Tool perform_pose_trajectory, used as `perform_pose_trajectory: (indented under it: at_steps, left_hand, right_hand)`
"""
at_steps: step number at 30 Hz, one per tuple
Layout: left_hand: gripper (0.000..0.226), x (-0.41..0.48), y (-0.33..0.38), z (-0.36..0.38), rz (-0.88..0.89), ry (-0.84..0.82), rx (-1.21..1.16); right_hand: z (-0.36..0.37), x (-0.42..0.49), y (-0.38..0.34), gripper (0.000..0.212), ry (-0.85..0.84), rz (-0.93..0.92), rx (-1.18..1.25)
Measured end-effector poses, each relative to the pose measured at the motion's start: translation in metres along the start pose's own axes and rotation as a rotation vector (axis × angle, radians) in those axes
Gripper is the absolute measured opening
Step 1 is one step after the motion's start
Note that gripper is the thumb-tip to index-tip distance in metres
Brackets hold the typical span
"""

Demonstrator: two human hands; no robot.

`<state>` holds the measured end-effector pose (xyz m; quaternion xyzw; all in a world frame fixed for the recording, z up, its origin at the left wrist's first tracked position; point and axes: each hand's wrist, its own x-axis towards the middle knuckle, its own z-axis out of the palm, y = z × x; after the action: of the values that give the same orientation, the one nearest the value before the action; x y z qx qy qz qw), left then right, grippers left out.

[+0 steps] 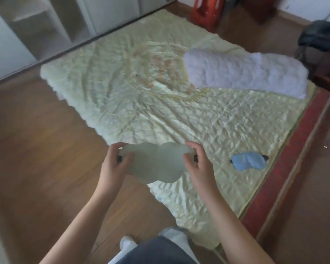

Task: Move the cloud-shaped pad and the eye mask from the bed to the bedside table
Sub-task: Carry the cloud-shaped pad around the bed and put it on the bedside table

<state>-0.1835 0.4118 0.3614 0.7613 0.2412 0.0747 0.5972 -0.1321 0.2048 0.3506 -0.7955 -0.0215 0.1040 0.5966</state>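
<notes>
Head view: the cloud-shaped pad (pixel 156 162) is held above the near edge of the bed (pixel 141 82), its long axis running left to right. Its left end is gripped by the left hand (pixel 112 164), its right end by the right hand (pixel 196 161). The eye mask (pixel 249 161) is seen lying on the bed, apart from and to the right of the right hand, the nearer one. No bedside table can be identified.

Cloud-shaped pad (pixel 156 164): between left hand (pixel 112 166) and right hand (pixel 196 164), over the near left edge of the bed (pixel 131 82).
Eye mask (pixel 249 161): on the bed, right of the pad.
Pillow (pixel 246 71): on the bed, far right.
Stool (pixel 206 12): behind the bed.
</notes>
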Motion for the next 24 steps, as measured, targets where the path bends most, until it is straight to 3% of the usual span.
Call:
perform_pose_trajectory:
  at_steps: [13, 24]
  left_hand:
    - [0.031, -0.073, -0.059, -0.2, -0.095, 0.277, -0.04]
    - [0.025, -0.072, -0.105, -0.286, -0.22, 0.498, -0.093]
  right_hand:
    - [0.189, -0.038, -0.052, 0.024, -0.397, -0.109, -0.189]
    - [0.314, -0.024, -0.072, 0.025, -0.668, -0.097, -0.216]
